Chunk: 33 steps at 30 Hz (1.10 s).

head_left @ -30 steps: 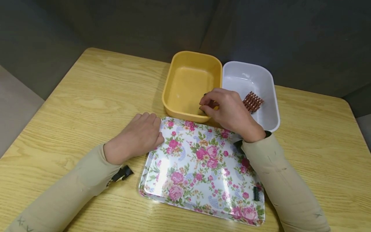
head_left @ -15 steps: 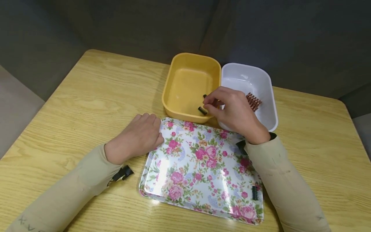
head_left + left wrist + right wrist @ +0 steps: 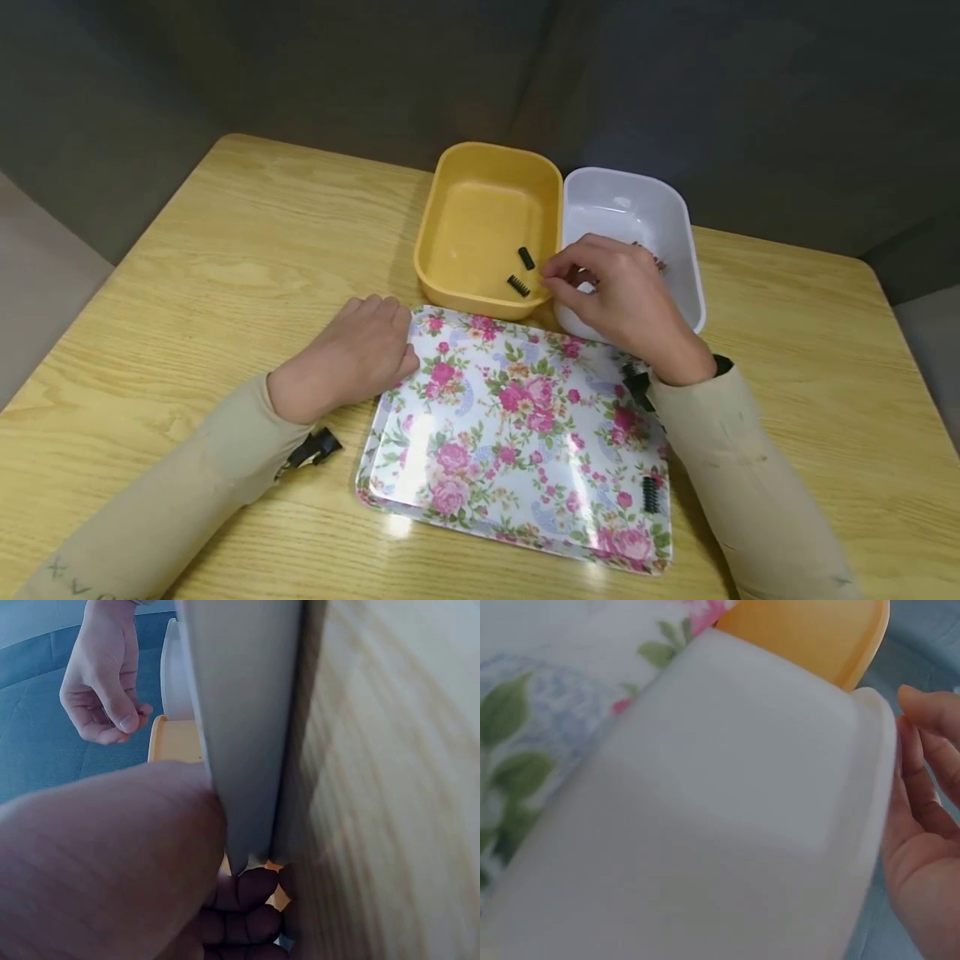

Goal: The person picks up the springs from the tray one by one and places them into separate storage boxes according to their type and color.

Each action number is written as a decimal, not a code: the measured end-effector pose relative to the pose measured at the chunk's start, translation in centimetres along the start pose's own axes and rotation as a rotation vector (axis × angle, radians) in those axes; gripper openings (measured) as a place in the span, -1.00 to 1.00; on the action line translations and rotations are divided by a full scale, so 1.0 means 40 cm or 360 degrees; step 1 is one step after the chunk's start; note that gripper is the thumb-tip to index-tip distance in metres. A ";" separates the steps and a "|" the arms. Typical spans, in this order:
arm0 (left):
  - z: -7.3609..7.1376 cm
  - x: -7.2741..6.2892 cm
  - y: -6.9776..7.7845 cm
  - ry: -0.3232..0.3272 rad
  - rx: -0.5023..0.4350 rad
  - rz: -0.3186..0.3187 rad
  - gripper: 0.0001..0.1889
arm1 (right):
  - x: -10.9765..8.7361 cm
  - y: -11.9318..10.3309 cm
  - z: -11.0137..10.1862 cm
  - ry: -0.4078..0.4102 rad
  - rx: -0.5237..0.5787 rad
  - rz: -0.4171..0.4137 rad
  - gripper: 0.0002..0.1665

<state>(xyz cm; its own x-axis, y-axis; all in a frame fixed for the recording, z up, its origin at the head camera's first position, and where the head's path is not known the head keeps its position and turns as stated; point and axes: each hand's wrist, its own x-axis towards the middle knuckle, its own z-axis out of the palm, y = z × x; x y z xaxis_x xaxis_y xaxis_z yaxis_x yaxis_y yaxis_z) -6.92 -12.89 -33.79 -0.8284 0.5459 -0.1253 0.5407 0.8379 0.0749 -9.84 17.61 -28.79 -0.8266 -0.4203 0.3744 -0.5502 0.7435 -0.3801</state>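
My left hand [image 3: 351, 357] grips the upper left corner of a floral tray [image 3: 510, 450]; in the left wrist view its fingers [image 3: 251, 919] curl at the tray's edge. My right hand [image 3: 628, 296] hovers over the white bin [image 3: 675, 217], near the yellow bin's right rim, thumb and index finger close together with nothing visible between them. Inside the yellow bin [image 3: 472, 221] lie two black coil springs, one spring [image 3: 525, 257] behind the other spring [image 3: 518, 286]. A further black spring [image 3: 650, 494] rests at the tray's right side. Brown springs [image 3: 651, 257] in the white bin are mostly hidden behind my right hand.
Both bins stand side by side behind the tray, on a wooden table [image 3: 300, 225]. A dark partition [image 3: 360, 75] rises along the table's back edge. The white bin's outer wall [image 3: 705, 780] fills much of the right wrist view.
My right hand has drawn back to the right from the yellow bin, letting go of a black spring, and both springs there are now uncovered. My left hand keeps its grip on the tray.
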 end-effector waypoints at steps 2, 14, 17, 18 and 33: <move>0.000 0.000 0.000 0.0001 -0.0004 0.0005 -0.77 | -0.008 0.001 -0.005 -0.0001 -0.0018 0.0010 -0.91; 0.002 -0.003 0.000 0.0040 0.0002 0.0026 -0.77 | -0.047 0.002 -0.024 0.0003 -0.0066 -0.0067 -0.94; 0.001 -0.002 0.001 0.0036 0.0008 0.0026 -0.77 | -0.058 0.001 -0.028 -0.0001 -0.0076 -0.0082 -0.93; 0.001 -0.001 0.001 0.0036 0.0011 0.0027 -0.77 | -0.062 0.001 -0.030 -0.0002 -0.0082 -0.0097 -0.93; 0.004 0.001 0.001 0.0028 0.0010 0.0012 -0.77 | -0.117 -0.002 -0.042 -0.0174 -0.0092 -0.0162 -0.87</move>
<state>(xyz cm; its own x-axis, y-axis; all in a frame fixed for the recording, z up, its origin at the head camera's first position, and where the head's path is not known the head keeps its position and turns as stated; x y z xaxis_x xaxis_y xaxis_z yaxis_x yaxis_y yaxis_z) -6.92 -12.85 -33.95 -0.8268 0.5521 -0.1074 0.5477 0.8338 0.0695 -5.73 20.39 -29.10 -0.7764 -0.5469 0.3130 -0.6268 0.7216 -0.2940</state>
